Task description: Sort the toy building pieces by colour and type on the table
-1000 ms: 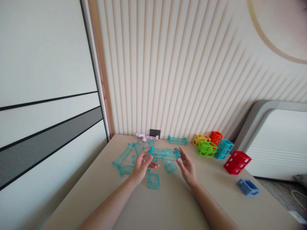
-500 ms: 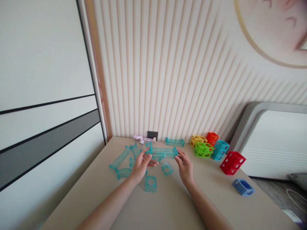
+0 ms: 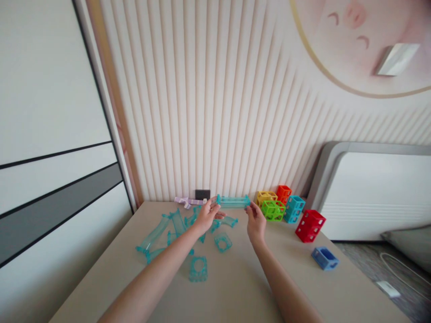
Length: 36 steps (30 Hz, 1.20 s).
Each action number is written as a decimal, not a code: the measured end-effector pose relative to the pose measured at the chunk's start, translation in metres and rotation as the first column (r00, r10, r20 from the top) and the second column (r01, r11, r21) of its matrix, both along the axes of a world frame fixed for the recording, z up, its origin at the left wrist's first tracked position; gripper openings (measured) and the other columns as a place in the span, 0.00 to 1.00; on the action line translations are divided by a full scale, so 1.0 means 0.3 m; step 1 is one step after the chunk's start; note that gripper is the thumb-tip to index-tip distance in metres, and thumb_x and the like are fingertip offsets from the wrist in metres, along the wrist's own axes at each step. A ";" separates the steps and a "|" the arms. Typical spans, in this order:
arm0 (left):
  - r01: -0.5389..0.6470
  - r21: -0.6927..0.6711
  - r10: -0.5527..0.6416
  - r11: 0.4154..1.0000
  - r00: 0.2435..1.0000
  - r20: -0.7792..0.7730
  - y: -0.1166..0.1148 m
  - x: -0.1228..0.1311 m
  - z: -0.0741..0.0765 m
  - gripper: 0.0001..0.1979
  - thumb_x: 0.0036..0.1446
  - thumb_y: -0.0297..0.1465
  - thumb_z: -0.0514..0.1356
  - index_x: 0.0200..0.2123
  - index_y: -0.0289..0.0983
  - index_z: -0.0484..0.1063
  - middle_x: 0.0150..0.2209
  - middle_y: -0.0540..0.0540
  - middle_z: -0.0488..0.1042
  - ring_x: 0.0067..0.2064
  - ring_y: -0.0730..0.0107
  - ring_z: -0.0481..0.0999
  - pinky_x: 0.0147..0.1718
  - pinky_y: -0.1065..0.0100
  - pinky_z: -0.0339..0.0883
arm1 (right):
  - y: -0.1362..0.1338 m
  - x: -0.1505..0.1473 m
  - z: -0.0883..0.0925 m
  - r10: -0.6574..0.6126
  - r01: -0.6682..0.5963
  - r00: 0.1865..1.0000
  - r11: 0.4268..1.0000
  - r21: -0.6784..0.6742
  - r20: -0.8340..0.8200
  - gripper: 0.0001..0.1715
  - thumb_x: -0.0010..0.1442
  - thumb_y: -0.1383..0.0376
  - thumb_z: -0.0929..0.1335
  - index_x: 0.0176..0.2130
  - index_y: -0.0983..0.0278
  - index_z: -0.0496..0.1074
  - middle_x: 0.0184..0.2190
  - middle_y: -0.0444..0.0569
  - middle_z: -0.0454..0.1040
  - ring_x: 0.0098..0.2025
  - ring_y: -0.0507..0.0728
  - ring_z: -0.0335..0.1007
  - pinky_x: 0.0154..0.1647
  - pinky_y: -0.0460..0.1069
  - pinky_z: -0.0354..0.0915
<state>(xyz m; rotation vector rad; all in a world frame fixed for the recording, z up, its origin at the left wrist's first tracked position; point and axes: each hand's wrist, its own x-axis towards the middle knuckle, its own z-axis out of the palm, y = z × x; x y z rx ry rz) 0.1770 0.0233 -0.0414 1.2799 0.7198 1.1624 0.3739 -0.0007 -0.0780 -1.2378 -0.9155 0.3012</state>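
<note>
A translucent teal toy track piece is held level between my two hands near the back of the table. My left hand grips its left end, with some fingers spread beneath. At the right end, my right hand pinches the piece between thumb and fingers. Below my left hand lie more teal pieces, among them a curved track piece, partly hidden. Two teal square plates with round holes, one farther back and one nearer, lie on the table. Long teal track pieces rest at the left.
Yellow, green, orange-red, turquoise and red open-frame blocks stand on the right. A blue block lies nearer the right edge. Lilac pieces sit by a black wall socket.
My hands have lifted the track piece up and away, so it now overlaps where another piece lay at the back. The view has swung slightly right.
</note>
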 end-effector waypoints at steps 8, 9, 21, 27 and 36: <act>-0.036 0.026 0.040 0.999 0.981 -0.187 0.158 0.145 -0.030 0.27 0.65 0.42 0.56 0.63 0.40 0.59 0.42 0.43 0.77 0.34 0.65 0.82 0.36 0.63 0.77 | 0.155 0.075 -0.072 -0.160 0.164 0.985 0.985 -0.059 0.062 0.33 0.58 0.47 0.65 0.47 0.71 0.78 0.44 0.64 0.80 0.43 0.65 0.76 0.47 0.57 0.69; -0.039 0.035 0.046 0.999 0.974 -0.223 0.174 0.151 -0.035 0.26 0.65 0.42 0.55 0.63 0.39 0.60 0.43 0.42 0.77 0.33 0.65 0.82 0.35 0.63 0.76 | 0.172 0.083 -0.079 -0.166 0.170 0.984 0.984 -0.060 0.069 0.33 0.58 0.48 0.64 0.48 0.70 0.78 0.44 0.64 0.80 0.43 0.65 0.76 0.46 0.57 0.69; -0.071 0.238 0.208 0.969 0.758 -0.618 0.263 0.147 -0.079 0.23 0.64 0.36 0.55 0.59 0.32 0.68 0.28 0.43 0.79 0.37 0.54 0.80 0.44 0.60 0.69 | 0.269 0.137 -0.118 -0.147 0.168 0.974 0.979 -0.114 0.174 0.30 0.60 0.51 0.62 0.49 0.70 0.77 0.46 0.62 0.80 0.46 0.65 0.75 0.51 0.58 0.67; -0.076 0.287 0.261 0.955 0.675 -0.690 0.279 0.156 -0.087 0.22 0.66 0.31 0.53 0.60 0.32 0.67 0.39 0.37 0.82 0.45 0.52 0.81 0.48 0.61 0.68 | 0.274 0.144 -0.147 -0.141 0.170 0.968 0.976 -0.132 0.205 0.29 0.60 0.52 0.63 0.48 0.69 0.78 0.46 0.62 0.80 0.47 0.66 0.75 0.53 0.59 0.65; -0.096 0.321 0.318 0.942 0.556 -0.768 0.297 0.172 -0.108 0.21 0.68 0.31 0.53 0.61 0.33 0.66 0.50 0.32 0.79 0.54 0.51 0.77 0.53 0.59 0.65 | 0.291 0.157 -0.164 -0.142 0.173 0.967 0.976 -0.135 0.211 0.28 0.61 0.51 0.63 0.48 0.68 0.78 0.45 0.61 0.80 0.47 0.65 0.75 0.52 0.59 0.65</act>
